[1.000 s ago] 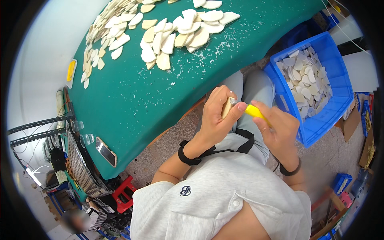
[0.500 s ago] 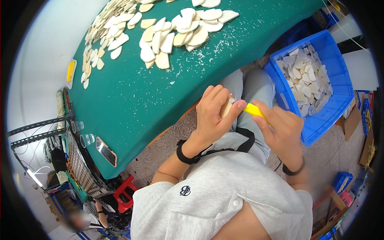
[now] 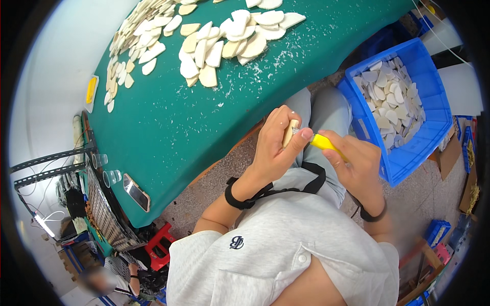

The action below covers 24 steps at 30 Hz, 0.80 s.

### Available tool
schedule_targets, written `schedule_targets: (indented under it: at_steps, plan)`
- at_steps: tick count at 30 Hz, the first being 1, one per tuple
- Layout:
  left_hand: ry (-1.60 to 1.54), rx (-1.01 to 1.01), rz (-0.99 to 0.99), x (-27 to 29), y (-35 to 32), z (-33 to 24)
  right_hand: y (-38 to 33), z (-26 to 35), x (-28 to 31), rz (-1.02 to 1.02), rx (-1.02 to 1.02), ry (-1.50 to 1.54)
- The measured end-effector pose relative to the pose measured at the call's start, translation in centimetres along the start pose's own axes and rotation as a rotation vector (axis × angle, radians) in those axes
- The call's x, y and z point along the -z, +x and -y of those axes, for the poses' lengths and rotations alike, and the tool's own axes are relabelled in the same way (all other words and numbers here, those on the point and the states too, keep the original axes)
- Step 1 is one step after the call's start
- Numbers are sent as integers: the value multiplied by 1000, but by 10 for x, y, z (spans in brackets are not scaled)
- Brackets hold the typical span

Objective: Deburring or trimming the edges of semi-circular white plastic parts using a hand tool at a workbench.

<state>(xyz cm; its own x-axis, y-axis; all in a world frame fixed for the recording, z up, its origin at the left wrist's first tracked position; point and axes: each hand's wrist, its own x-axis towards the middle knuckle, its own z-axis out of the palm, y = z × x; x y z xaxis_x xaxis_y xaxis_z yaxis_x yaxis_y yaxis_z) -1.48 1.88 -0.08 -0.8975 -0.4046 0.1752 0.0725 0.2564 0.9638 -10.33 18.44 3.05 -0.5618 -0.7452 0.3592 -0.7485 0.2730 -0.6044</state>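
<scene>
My left hand (image 3: 273, 145) is closed around a small cream foam-like piece (image 3: 290, 134), its edge turned up between thumb and fingers. My right hand (image 3: 359, 162) grips a yellow-handled trimming tool (image 3: 325, 143). The tool's front end meets the piece beside my left thumb, where white shavings cling; its tip is too small to make out. Both hands hover over my lap, just off the near edge of the green-covered table (image 3: 168, 132). On that table lies a loose heap of flat, rounded cream pieces (image 3: 208, 76), with white shavings scattered beside it.
A blue crate (image 3: 392, 168) holding many similar pieces stands at my right. More pieces (image 3: 151, 51) spread over the table's far left. A phone (image 3: 136, 193) and clear cups (image 3: 109, 177) rest near its left edge. Another person (image 3: 122, 278) and a red stool (image 3: 161, 248) are at lower left.
The piece in my left hand has turned, showing more of its pale edge. My right hand and the yellow tool have shifted slightly left.
</scene>
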Motion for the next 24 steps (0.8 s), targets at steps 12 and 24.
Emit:
schedule_targets:
  at_steps: [12,24]
  plan:
    - [-190,96,-22,-3,-1,-2,-4,-2,-10,-144,-104,-54]
    - [-508,353,26,5,0,-6,-5,2,-5,-121,-112,155]
